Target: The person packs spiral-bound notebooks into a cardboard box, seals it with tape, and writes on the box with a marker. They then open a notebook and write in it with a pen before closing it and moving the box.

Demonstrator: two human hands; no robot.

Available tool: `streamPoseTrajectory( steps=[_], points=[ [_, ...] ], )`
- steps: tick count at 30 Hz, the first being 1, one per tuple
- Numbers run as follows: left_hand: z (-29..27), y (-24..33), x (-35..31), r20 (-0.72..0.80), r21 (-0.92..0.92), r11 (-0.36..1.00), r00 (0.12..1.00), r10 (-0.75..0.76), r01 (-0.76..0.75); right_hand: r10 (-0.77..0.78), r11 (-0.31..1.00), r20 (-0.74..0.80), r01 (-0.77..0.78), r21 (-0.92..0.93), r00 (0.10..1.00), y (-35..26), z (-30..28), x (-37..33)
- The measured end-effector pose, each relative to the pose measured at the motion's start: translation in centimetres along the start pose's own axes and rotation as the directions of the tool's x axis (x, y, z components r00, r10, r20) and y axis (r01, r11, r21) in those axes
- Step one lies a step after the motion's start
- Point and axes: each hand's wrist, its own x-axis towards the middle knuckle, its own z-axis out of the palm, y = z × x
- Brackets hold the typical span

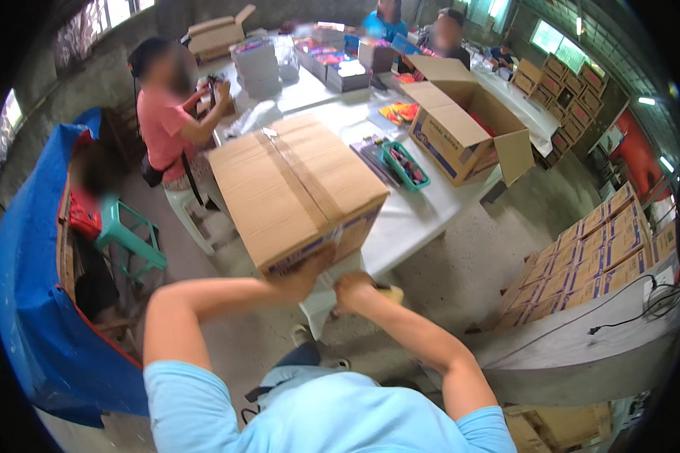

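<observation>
Ideally the left hand (304, 276), its grip too blurred to tell, steadies the box (295, 185) on the near worktop (404, 230), while the right hand (353, 293), seemingly closed on a tan roll (391, 294), pulls evenly.

Basket (417, 185) lies on table (408, 223) — right of carton (279, 189)

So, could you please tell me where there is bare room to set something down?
On the white table, between the closed brown cardboard carton, the rectangular green plastic basket, the open brown cardboard carton and the table's near edge. Farther back it is crowded with stacks of pale-edged booklets.
</observation>
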Motion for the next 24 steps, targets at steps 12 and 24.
streamPoseTrajectory(
  steps=[12,24],
  points=[
    [-12.6,15.1,8.8,-0.017,0.973,0.228,0.971,0.237,-0.038,0.307,0.605,-0.173,-0.051,0.795,0.936,13.6,8.9,-9.2],
    [-20.1,17.1,16.5,-0.359,0.933,0.163,0.854,0.376,0.321,0.812,0.519,-0.313,-0.366,0.772,0.493,34.6,7.1,2.7]
  ],
)
